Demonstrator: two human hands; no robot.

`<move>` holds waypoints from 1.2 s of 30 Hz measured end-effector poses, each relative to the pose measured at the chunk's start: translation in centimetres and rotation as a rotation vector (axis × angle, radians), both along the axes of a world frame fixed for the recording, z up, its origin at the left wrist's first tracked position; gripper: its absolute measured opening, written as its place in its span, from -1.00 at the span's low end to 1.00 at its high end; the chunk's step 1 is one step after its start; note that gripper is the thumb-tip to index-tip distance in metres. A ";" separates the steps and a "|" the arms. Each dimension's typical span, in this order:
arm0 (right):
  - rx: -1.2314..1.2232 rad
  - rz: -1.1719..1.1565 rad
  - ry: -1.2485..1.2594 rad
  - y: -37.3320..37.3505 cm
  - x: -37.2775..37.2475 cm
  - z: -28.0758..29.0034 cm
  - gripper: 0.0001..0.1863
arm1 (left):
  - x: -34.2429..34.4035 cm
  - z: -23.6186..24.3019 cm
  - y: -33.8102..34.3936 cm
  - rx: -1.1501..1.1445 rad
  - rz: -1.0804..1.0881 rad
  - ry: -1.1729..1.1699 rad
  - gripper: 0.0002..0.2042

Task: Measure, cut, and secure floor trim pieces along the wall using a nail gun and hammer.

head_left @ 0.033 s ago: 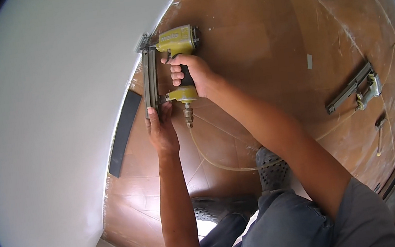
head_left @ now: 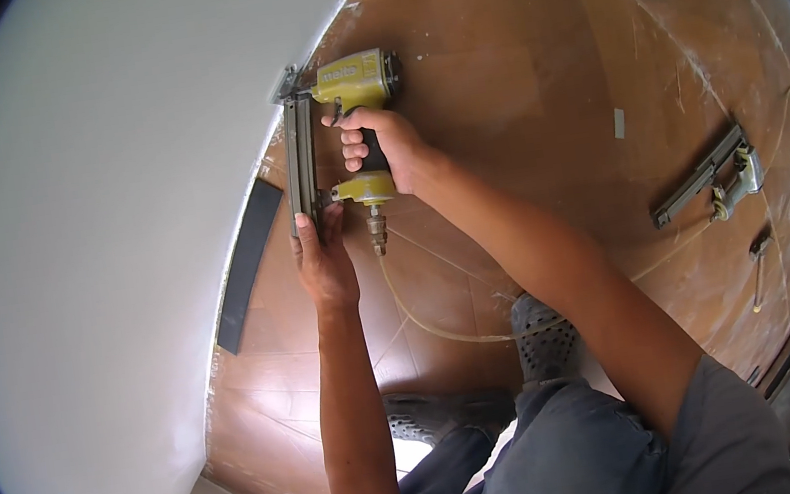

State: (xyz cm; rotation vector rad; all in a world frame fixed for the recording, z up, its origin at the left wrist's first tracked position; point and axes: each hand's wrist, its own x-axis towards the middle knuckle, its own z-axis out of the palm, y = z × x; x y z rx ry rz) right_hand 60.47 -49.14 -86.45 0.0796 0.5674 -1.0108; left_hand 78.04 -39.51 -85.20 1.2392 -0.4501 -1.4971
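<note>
Fingers of my right hand (head_left: 395, 151) curl round the black grip (head_left: 373, 153) of a yellow pneumatic nailer (head_left: 352, 83), my left hand (head_left: 325, 269) pinching its magazine (head_left: 300, 154) low; I see the nose (head_left: 292, 81) at the foot of the white wall (head_left: 111, 236), air hose (head_left: 405, 313) trailing

To our right, we see 1 nail gun (head_left: 700, 176) lying on the brown floor (head_left: 513, 79), with 1 hammer (head_left: 758, 267) near it. We also see 1 small pale strip (head_left: 619, 122) farther up, and 1 big pale wall (head_left: 111, 236) on our left.
</note>
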 end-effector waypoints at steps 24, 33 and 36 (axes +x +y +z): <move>-0.032 0.013 0.025 0.2 0.3 -0.2 -0.62 | 0.2 -1.3 0.5 -0.088 0.063 0.072 -0.65; -0.029 0.003 0.040 0.3 0.4 0.0 -0.64 | 0.5 -1.7 0.5 -0.076 0.052 0.084 -0.63; -0.030 -0.003 0.036 0.3 0.5 -0.1 -0.65 | 0.6 -1.8 0.5 -0.073 0.053 0.094 -0.62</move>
